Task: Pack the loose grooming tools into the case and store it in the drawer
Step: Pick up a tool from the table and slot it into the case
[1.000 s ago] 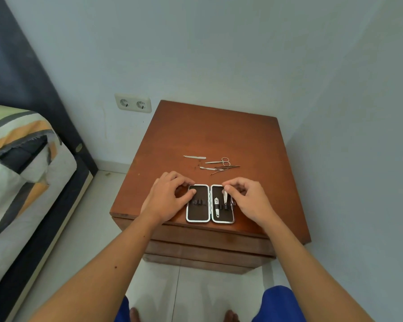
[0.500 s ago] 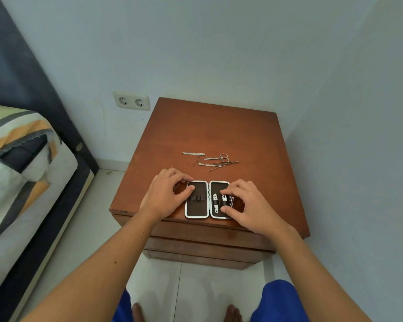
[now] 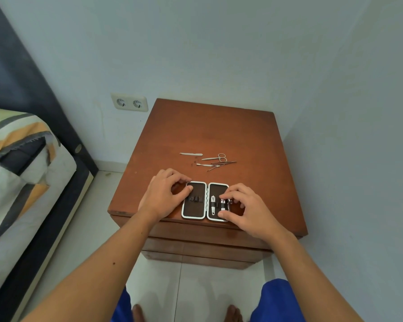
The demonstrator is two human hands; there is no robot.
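An open grooming case (image 3: 197, 210) with a white rim and dark lining lies flat near the front edge of the wooden nightstand (image 3: 209, 135). A nail clipper (image 3: 213, 204) sits strapped in its right half. My left hand (image 3: 164, 196) holds the case's left edge, thumb on the lining. My right hand (image 3: 247, 209) rests on the right half, fingers pinching a small tool (image 3: 223, 204) in its loop. Loose tools lie farther back: a nail file (image 3: 190, 154), small scissors (image 3: 215, 157) and several thin picks (image 3: 216, 165).
The nightstand's drawer fronts (image 3: 205, 246) are shut below the top. A bed (image 3: 21, 170) with a striped cover stands to the left, walls are close behind and to the right, and a double wall socket (image 3: 129, 102) is at the back left. My feet (image 3: 137, 313) stand on white tiles.
My right hand slid from the case's top right corner down onto the right half and now pinches a tool there. My left hand kept its hold on the left edge.
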